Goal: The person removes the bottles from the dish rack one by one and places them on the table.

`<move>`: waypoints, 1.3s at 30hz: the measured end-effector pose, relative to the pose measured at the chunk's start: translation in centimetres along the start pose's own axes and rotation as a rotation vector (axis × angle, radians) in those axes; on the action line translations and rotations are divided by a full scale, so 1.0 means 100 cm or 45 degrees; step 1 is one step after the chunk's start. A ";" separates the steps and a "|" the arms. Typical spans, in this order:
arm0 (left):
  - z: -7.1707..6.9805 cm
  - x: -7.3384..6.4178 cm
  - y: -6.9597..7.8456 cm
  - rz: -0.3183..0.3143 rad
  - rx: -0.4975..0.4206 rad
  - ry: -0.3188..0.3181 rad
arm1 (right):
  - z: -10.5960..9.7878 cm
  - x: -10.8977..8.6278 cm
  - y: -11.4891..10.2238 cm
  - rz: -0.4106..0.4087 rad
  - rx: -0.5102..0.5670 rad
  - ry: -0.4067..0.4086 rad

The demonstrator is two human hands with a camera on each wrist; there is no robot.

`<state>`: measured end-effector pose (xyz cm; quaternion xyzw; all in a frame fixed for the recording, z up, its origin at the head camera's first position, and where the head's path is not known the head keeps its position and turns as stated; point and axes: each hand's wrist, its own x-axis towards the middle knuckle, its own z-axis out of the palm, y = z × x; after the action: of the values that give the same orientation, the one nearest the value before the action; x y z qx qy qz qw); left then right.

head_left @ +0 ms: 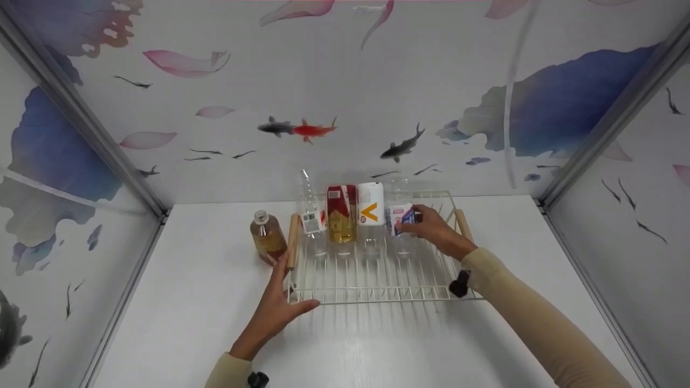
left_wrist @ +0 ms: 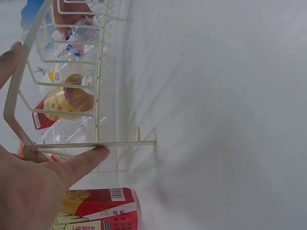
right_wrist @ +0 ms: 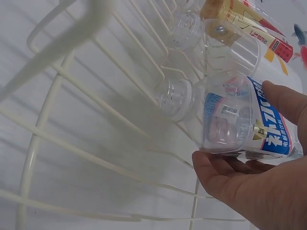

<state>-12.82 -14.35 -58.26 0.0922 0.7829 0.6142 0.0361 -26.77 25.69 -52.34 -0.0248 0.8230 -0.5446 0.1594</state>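
My right hand (head_left: 434,229) grips a clear plastic bottle (right_wrist: 225,115) with a blue, white and pink label, thumb on one side and fingers on the other. The bottle stands neck down in a cream wire rack (head_left: 377,293) with wooden handles. In the same row, also neck down, are a bottle with a red and yellow label (head_left: 341,213), one with a white label (head_left: 371,202) and a clear one (head_left: 312,221) with a barcode. At the rack's front left corner my left hand (head_left: 275,307) touches the frame, thumb and fingers spread and fairly straight.
Left of the rack, an amber-coloured bottle (head_left: 267,237) with its neck up stands on the white table (head_left: 178,302), close to my left fingertips. A patterned wall (head_left: 345,81) rises just behind the rack, and side panels close off both sides.
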 end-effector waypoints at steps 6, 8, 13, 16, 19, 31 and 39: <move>-0.001 0.001 0.000 0.006 0.026 0.008 | 0.000 -0.001 -0.002 -0.004 0.034 0.015; -0.002 0.001 -0.001 0.010 0.038 0.008 | -0.001 -0.001 -0.003 0.003 0.050 0.015; -0.002 0.001 -0.001 0.026 0.087 0.016 | -0.008 -0.001 -0.003 0.024 0.100 0.026; -0.003 0.000 -0.001 0.030 0.093 0.020 | -0.013 -0.002 -0.004 0.029 0.139 0.027; -0.003 0.001 -0.001 0.027 0.094 0.019 | -0.018 -0.006 -0.007 0.041 0.151 0.033; -0.003 0.001 0.000 0.005 0.087 0.024 | -0.029 -0.027 -0.020 0.032 0.143 0.012; -0.001 0.001 -0.001 0.022 0.057 0.018 | -0.035 -0.040 -0.026 0.026 0.151 -0.008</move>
<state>-12.95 -14.50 -58.32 0.0951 0.7958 0.5976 0.0232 -24.36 28.61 -47.84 -0.0087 0.7889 -0.5908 0.1688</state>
